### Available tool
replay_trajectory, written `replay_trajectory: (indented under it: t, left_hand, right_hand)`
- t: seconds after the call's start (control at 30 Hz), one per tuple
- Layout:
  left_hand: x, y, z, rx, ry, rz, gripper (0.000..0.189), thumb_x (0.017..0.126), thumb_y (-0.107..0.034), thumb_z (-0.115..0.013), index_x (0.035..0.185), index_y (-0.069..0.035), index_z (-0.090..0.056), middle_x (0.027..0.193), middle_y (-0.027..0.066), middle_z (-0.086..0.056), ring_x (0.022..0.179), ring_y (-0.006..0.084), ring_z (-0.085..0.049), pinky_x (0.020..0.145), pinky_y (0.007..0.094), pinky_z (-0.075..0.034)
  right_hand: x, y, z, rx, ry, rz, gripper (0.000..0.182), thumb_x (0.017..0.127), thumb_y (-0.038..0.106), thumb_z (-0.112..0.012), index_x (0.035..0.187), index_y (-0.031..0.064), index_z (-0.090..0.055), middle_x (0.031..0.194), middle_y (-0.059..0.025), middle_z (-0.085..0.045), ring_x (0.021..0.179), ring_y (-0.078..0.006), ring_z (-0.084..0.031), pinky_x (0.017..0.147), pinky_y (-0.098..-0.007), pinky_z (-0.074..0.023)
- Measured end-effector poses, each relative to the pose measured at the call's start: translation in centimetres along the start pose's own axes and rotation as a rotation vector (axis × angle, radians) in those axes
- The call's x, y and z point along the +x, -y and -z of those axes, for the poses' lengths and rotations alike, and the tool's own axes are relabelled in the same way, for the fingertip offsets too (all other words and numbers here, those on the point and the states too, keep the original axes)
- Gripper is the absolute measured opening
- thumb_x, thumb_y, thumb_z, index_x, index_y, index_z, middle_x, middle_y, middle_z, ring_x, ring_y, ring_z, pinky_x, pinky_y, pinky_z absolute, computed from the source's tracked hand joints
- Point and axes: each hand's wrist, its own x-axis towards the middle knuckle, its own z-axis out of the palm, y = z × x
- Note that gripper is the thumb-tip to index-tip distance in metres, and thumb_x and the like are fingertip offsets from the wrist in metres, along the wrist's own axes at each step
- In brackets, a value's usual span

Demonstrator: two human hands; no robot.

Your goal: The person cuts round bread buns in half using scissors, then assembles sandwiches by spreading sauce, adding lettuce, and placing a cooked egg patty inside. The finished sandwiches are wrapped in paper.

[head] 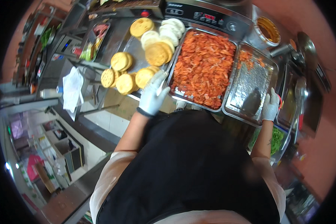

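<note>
My left hand, in a whitish glove, is at the left edge of a metal tray of reddish-orange sliced, sauced food. Its thumb and fingers are spread, with a bright metal edge showing between them. Also gloved, my right hand rests along the right rim of a second metal tray. Whether its fingers close around that rim is hidden. This tray holds a few orange scraps at its far end. Stacked round flatbreads lie just beside my left hand.
Paler bread rounds lie farther back, before an appliance panel with a lit display. A sauce-smeared bucket stands at back right. Ladles lie at right, above a clear tub of leafy greens. White paper sheets lie at left.
</note>
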Motion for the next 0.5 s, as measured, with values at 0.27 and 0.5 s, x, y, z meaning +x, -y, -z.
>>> replay_trajectory:
  t: [0.27, 0.5]
  left_hand:
    - [1.8, 8.2, 1.3, 0.573, 0.264, 0.283, 0.111, 0.067, -0.033, -0.091, 0.159, -0.012, -0.033, 0.156, 0.0286, -0.039, 0.143, 0.0477, -0.040, 0.118, 0.0515, -0.035]
    - [3.8, 4.7, 2.7, -0.508, 0.078, 0.390, 0.100, 0.077, -0.020, -0.087, 0.159, -0.003, -0.032, 0.151, 0.0220, -0.046, 0.137, 0.0321, -0.050, 0.111, 0.0406, -0.045]
  right_hand:
    - [4.4, 14.3, -3.2, 0.350, 0.188, 0.191, 0.043, 0.097, 0.005, -0.062, 0.140, 0.0107, -0.064, 0.126, -0.0143, -0.065, 0.119, -0.0269, -0.062, 0.105, -0.0358, -0.0469]
    - [3.6, 26.7, -4.4, 0.684, 0.426, 0.454, 0.046, 0.095, 0.006, -0.067, 0.140, 0.0097, -0.063, 0.128, -0.0137, -0.064, 0.117, -0.0237, -0.063, 0.104, -0.0342, -0.0490]
